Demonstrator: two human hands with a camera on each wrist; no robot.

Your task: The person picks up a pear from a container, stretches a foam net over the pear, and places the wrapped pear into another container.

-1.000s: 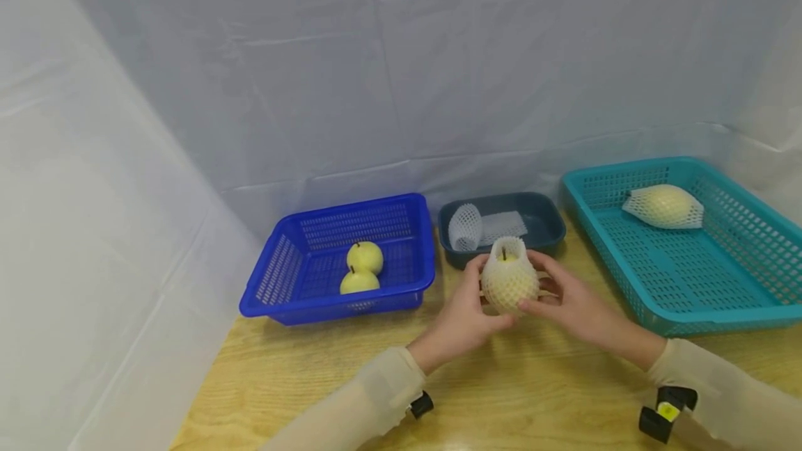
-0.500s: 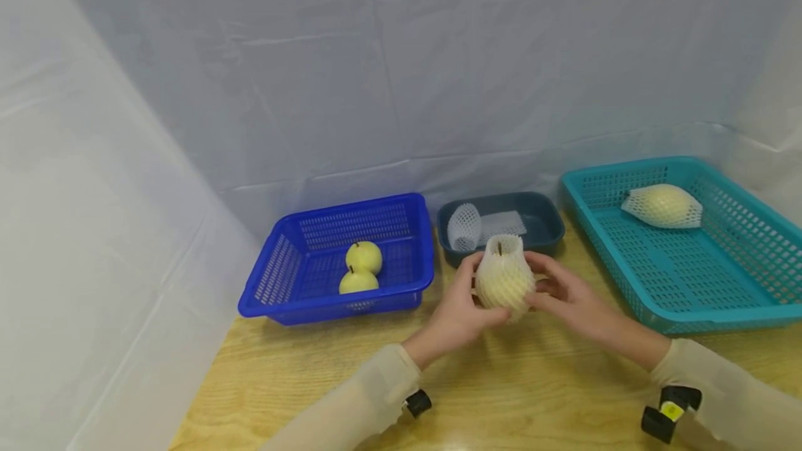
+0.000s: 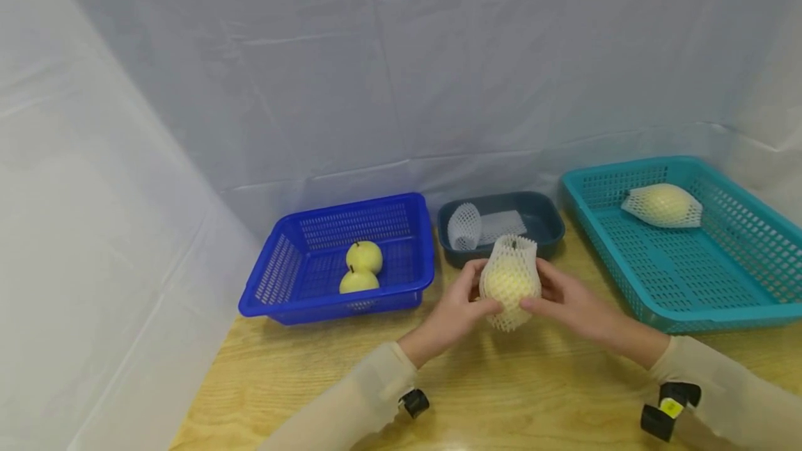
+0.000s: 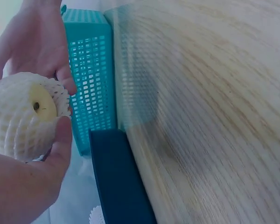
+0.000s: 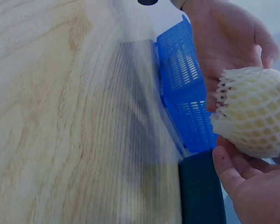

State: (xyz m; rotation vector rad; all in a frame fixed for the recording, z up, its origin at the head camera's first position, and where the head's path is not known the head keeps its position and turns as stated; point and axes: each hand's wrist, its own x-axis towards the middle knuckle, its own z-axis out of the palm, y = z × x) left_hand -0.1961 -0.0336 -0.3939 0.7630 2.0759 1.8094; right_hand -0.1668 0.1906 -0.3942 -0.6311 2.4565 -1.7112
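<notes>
Above the wooden table, both hands hold one round yellow pear (image 3: 509, 282) inside a white foam net sleeve (image 3: 515, 246). My left hand (image 3: 452, 317) grips its left side, thumb at the front. From the right, my right hand (image 3: 573, 303) grips the other side, with its thumb on the net. The sleeve stands up past the stem at the top. In the left wrist view, the pear's bare end (image 4: 44, 103) with a dark pit shows through the sleeve's lower opening. The right wrist view shows the net (image 5: 256, 112) stretched round the fruit between both hands.
A blue basket (image 3: 335, 310) at left holds two bare pears (image 3: 364, 257). Behind the hands, a dark teal tray (image 3: 544, 218) holds white foam nets (image 3: 465, 227). At right stands a teal basket (image 3: 689, 284) with one netted pear (image 3: 665, 205). White sheeting (image 3: 401, 75) walls the back.
The netted pear has tilted, its open sleeve top now leaning away and its lower end towards me. Both thumbs have shifted on the net. Baskets and tray stay put.
</notes>
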